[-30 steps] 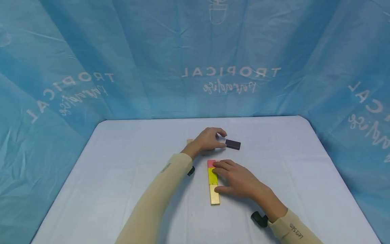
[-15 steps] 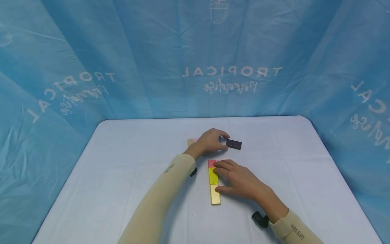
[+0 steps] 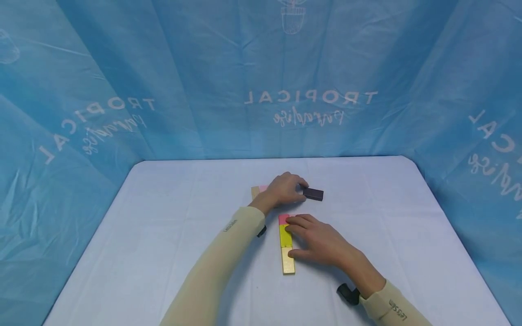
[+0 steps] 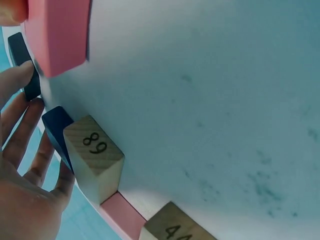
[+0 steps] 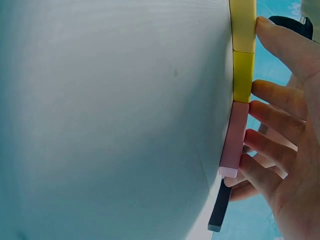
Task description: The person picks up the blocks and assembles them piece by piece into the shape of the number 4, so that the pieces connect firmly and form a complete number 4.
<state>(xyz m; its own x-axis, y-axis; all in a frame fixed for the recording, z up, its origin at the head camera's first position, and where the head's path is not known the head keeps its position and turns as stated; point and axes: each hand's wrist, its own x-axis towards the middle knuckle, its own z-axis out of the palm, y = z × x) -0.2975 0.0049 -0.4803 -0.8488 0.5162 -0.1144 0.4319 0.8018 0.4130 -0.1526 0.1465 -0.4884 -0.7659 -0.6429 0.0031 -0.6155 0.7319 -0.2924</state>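
My left hand (image 3: 284, 187) pinches the near end of a black block (image 3: 313, 194) between thumb and fingers at the far middle of the table. In the left wrist view the thumb overlaps that black block (image 4: 22, 50). My right hand (image 3: 320, 240) lies palm down beside a straight row of a pink block (image 3: 283, 219), a yellow block (image 3: 285, 235) and a gold block (image 3: 287, 265). Its fingers are extended; in the right wrist view their tips are right at the sides of the gold block (image 5: 243, 25), yellow block (image 5: 243, 75) and pink block (image 5: 234, 137).
Beyond the left wrist lie a tan block (image 3: 255, 192) and a light pink block (image 3: 263, 188), partly hidden. The left wrist view also shows a dark blue block (image 4: 57, 127) and numbered wooden blocks (image 4: 95, 155). A blue printed curtain (image 3: 220, 131) surrounds the white table (image 3: 122, 253).
My left hand has shifted slightly right, its thumb and fingers coming onto the end of the black block. The right hand and the row of blocks have stayed put.
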